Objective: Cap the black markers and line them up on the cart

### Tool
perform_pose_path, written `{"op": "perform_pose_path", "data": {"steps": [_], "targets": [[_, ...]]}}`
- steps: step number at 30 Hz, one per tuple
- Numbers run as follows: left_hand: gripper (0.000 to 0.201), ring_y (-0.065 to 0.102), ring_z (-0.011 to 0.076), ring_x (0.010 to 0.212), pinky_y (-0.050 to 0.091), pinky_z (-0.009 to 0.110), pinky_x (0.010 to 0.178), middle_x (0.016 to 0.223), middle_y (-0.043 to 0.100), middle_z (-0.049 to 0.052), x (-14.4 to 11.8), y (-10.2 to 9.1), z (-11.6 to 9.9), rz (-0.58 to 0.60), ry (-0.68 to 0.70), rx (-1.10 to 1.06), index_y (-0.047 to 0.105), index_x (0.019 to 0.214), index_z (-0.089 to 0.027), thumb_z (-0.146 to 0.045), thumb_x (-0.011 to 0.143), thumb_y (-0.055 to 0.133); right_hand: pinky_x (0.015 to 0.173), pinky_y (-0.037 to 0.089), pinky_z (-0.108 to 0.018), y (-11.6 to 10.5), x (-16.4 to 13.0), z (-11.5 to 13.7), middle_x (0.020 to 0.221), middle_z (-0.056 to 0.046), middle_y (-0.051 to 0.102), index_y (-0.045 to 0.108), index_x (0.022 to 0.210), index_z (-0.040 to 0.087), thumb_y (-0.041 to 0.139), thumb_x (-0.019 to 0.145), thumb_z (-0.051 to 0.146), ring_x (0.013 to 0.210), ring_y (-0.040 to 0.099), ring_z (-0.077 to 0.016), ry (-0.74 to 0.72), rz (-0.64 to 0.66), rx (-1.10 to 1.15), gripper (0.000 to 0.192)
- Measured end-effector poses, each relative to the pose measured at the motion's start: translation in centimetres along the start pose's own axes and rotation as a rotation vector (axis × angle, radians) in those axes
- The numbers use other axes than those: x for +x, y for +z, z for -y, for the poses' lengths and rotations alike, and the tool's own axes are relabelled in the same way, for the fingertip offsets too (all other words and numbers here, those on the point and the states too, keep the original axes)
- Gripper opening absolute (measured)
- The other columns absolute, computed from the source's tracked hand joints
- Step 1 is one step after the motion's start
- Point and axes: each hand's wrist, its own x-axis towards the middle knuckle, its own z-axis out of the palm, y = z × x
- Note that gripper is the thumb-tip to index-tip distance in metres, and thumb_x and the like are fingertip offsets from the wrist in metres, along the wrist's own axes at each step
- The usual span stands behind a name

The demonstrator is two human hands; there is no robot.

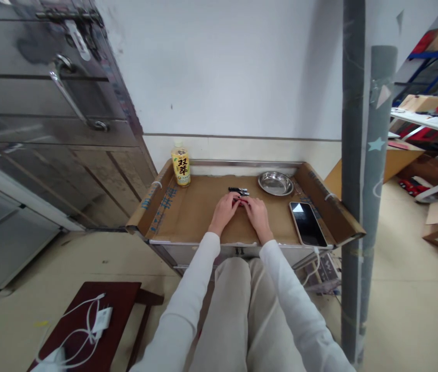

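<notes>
Both hands, left hand (pixel 224 208) and right hand (pixel 256 211), meet mid-table (pixel 196 212), fingertips pinching a small red thing (pixel 239 202); dark pens (pixel 238 191) lie just beyond.

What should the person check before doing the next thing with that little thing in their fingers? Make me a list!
1. Both hands on the small piece: left hand and right hand meet fingertip to fingertip over a small red item: ok.
2. Firm grip on it: too small to see: cannot tell.
3. Dark metal pieces lie just beyond the fingers, within easy reach: ok.
4. Steel dish sits apart, right of the hands: ok.
5. Phone lies flat near the right wrist, close enough for a sleeve to nudge: not ok.
6. Bottle stands upright at the far left corner, away from the hands: ok.
</notes>
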Motion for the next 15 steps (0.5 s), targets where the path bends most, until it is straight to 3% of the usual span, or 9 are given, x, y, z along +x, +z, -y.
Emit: {"op": "perform_pose_path", "data": {"steps": [4, 9, 15], "targets": [[0.021, 0.059, 0.0215, 0.103, 0.046, 0.038, 0.094, 0.11, 0.065, 0.008, 0.11, 0.01, -0.2, 0.068, 0.006, 0.082, 0.055, 0.111, -0.019, -0.016, 0.091, 0.053, 0.076, 0.037, -0.032, -0.2, 0.02, -0.2, 0.093, -0.009, 0.073, 0.067, 0.108, 0.019, 0.037, 0.101, 0.032, 0.08, 0.059, -0.0216, 0.104, -0.082, -0.039, 0.034], [0.027, 0.052, 0.027, 0.107, 0.043, 0.043, 0.091, 0.111, 0.062, 0.008, -0.02, -0.3, -0.52, 0.236, 0.003, 0.231, 0.06, 0.112, -0.021, -0.033, 0.088, 0.062, 0.075, 0.035, -0.032, -0.23, -0.04, -0.39, 0.092, -0.008, 0.073, 0.068, 0.108, 0.019, 0.037, 0.101, 0.034, 0.076, 0.057, -0.0208, 0.146, -0.127, -0.048, 0.035], [0.016, 0.05, 0.0242, 0.104, 0.04, 0.038, 0.091, 0.106, 0.062, 0.006, 0.0, -0.16, -0.28, 0.242, 0.014, 0.229, 0.063, 0.098, -0.022, -0.036, 0.092, 0.057, 0.075, 0.036, -0.031, -0.09, -0.07, -0.51, 0.093, -0.008, 0.074, 0.07, 0.103, 0.019, 0.037, 0.101, 0.035, 0.076, 0.057, -0.0211, 0.174, -0.133, -0.003, 0.036]]}}
